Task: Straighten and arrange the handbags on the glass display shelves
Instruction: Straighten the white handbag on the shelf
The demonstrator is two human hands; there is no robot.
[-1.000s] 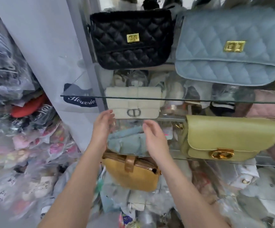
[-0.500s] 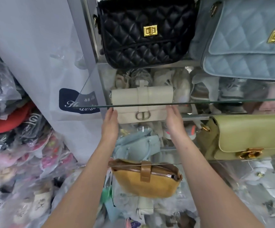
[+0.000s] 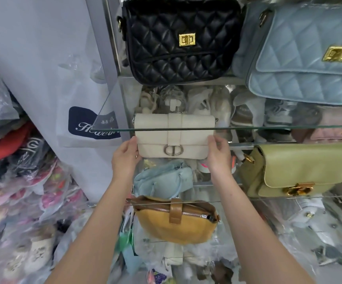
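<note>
Long axis of the cream rectangular flap handbag runs left-right along the middle glass shelf; left hand grips its left end, right hand its right end, both equally near.

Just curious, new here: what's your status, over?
Left hand, right hand hold cream bag by its ends. Bag upright, clasp facing out. Glass shelf edge crosses its front; olive bag apart, right.

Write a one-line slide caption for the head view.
Left hand and right hand grip the ends of the cream handbag below a black quilted handbag.
</note>
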